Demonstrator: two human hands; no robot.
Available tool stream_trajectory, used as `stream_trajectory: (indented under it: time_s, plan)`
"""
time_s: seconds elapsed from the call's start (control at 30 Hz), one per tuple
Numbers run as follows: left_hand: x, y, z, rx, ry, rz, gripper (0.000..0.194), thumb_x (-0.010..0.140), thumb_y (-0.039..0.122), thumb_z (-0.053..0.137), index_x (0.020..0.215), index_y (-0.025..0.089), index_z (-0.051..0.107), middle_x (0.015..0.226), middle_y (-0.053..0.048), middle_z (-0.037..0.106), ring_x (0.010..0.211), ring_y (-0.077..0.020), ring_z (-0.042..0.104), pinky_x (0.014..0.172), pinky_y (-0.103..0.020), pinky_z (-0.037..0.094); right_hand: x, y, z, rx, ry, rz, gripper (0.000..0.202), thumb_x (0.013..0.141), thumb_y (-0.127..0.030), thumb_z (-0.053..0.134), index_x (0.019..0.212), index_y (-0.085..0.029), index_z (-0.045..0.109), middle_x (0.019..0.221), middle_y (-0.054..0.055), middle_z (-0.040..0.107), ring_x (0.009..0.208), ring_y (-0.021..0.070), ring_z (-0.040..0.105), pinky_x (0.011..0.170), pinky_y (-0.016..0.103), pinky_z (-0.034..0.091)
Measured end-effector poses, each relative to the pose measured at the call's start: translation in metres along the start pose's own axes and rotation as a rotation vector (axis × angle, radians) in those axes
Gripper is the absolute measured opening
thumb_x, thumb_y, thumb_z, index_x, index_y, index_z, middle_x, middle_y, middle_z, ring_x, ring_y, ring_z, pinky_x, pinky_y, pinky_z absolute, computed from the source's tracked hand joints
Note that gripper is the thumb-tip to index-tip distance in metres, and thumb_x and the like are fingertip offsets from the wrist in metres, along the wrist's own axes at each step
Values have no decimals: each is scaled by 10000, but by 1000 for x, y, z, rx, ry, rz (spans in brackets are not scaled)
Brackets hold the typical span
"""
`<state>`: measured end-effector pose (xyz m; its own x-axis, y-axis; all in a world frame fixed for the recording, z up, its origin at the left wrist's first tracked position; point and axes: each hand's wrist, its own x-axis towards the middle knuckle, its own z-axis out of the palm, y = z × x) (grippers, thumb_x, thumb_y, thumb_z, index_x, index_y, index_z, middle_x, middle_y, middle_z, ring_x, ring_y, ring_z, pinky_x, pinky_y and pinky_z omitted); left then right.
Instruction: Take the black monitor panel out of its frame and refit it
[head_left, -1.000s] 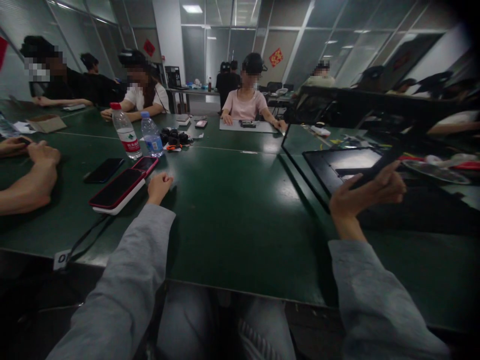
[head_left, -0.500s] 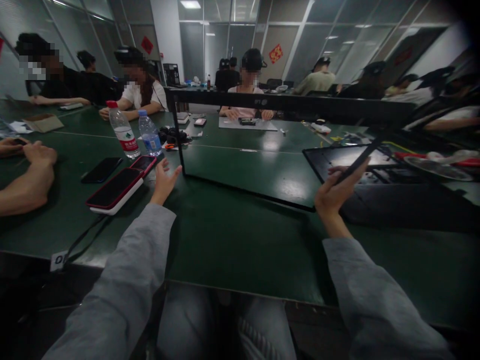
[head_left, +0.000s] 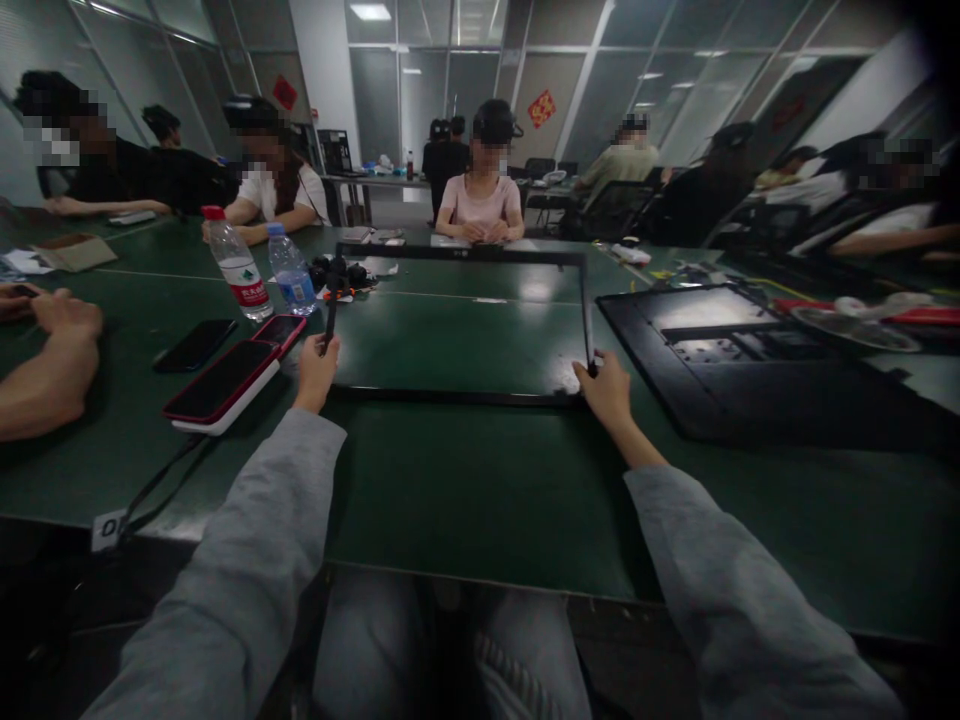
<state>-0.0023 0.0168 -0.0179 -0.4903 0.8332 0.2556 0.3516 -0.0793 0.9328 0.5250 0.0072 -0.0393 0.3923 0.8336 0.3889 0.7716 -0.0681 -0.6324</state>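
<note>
A thin black monitor bezel [head_left: 465, 399], an open rectangular frame with a small logo on its far strip, is held between both hands above the green table [head_left: 480, 500]. My left hand [head_left: 318, 372] is closed around its left side strip. On the opposite side strip, near the lower corner, my right hand [head_left: 606, 390] grips with thumb and fingers. The table top shows through the frame's opening. To the right of my right hand lies a large black panel [head_left: 720, 390], flat on the table, with a cut-out section.
Left of my left hand are a red-edged phone on a white block [head_left: 225, 390], a dark phone [head_left: 195, 345], a red-capped bottle [head_left: 241, 275] and a blue-capped bottle [head_left: 291, 270]. A co-worker's arm [head_left: 56, 370] rests at far left. Another person [head_left: 480, 200] sits opposite.
The bezel has swung down and left, from tilted up on the right to nearly level. My left hand, earlier apart from it with fingers spread, now grips it; my right hand has shifted left.
</note>
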Motion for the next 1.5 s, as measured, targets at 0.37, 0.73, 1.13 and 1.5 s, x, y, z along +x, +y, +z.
stream_trajectory:
  time_s: [0.37,0.73,1.13,1.5]
  plan:
    - [-9,5,-9,796,-189,206,403,964,418,564,1186,160,779,1216,-164,731,1147,-327,670,973,-415,514,15,31,11,114,-12,1,496,796,-390,598,1205,-137,721,1021,151,747,960,307,697,936,471,539]
    - [-13,4,-9,960,-241,192,448,999,472,495,1165,193,802,1206,-165,705,1138,-314,651,943,-388,525,11,26,12,-264,-81,-28,492,894,-370,549,1246,-89,746,1214,233,634,1192,370,545,1057,531,431]
    - [-10,4,-10,946,-267,170,434,975,466,537,1211,194,779,1233,-159,708,1122,-312,659,941,-393,525,9,21,11,-166,-49,-60,562,940,-364,440,1388,-102,657,1184,204,681,1163,360,574,1035,549,458]
    - [-7,3,-16,870,-190,107,477,941,457,584,1294,183,751,1271,-164,723,1144,-324,677,959,-414,526,5,18,14,-43,-132,-297,634,897,-409,539,1474,-151,594,1212,173,726,1106,310,662,1025,503,506]
